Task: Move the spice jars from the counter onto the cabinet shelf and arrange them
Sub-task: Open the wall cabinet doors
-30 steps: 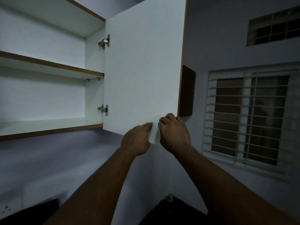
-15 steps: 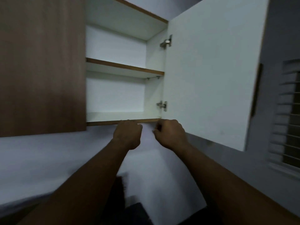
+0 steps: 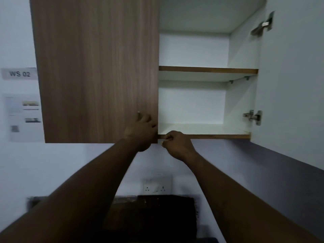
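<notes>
No spice jars anywhere in the shot, so I couldn't say where they sat. My guess was down on the tabletop (image 3: 157, 218), the dark blurry slab at the bottom centre of the frame, though nothing jar-shaped showed on the bit in view.

The lower shelf (image 3: 201, 129) was bare and white, running side to side across the right half of the frame. The upper shelf (image 3: 208, 69) above it was bare too. Both hands were up at the lower shelf's front corner, near the centre.

The left hand (image 3: 141, 131) had its grip hooked round the bottom corner of the closed wooden door (image 3: 96, 67), fingers curled over the door's edge. That door stood tall, with its free edge running straight up from the grip, so I reckoned it would swing out toward the left of the frame. The left hand was the nearer one to it.

The right hand (image 3: 176, 145) was just beside the left, right at the shelf's brown front edge. Its grip was narrow and curled with nothing visible in it. Whether it touched the edge I couldn't tell.

The open door (image 3: 291, 85) hung wide at the right of the frame, white inside, with a hinge (image 3: 253, 117) showing. On the pale wall (image 3: 70, 163) were a socket (image 3: 156, 187) below the shelves and a "WS 02" sign (image 3: 19, 74) and printed sheet (image 3: 24, 118) at the left.
</notes>
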Action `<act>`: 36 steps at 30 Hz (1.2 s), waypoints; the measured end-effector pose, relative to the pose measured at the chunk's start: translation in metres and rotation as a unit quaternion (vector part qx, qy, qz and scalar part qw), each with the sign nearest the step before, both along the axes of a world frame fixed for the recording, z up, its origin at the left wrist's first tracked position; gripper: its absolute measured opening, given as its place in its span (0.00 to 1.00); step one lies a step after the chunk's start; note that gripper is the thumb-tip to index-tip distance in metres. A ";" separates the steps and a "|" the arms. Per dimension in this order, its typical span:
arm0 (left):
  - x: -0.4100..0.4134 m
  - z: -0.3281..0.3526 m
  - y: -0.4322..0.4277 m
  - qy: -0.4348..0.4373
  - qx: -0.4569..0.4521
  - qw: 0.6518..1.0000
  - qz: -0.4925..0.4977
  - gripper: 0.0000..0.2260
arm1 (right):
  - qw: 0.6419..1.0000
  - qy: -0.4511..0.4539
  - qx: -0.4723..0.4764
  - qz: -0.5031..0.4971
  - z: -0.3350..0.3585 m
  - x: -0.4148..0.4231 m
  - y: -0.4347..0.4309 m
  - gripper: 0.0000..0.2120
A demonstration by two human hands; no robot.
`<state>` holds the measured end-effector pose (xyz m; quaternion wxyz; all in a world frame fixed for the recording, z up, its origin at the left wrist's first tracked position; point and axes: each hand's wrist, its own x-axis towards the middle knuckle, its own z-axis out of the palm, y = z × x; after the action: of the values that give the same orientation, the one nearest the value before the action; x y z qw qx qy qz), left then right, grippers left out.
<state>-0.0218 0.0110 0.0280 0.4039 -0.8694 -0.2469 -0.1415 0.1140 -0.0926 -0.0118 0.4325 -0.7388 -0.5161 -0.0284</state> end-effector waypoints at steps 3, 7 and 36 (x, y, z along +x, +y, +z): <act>0.009 0.019 0.006 0.018 0.041 0.999 0.006 0.31 | 0.999 0.003 -0.005 0.033 -0.002 0.006 0.031 0.07; 0.029 0.032 0.006 0.069 0.087 0.992 0.055 0.29 | 0.996 0.048 0.020 0.072 -0.011 0.014 0.057 0.10; -0.195 0.044 -0.142 -0.047 0.157 0.974 -0.154 0.15 | 0.852 0.414 0.135 0.290 -0.016 -0.206 -0.036 0.11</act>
<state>-0.2171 -0.1312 0.0722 0.4969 -0.8150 -0.1029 -0.2797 -0.0921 -0.1287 -0.0281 0.6902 -0.4330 -0.4717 0.3371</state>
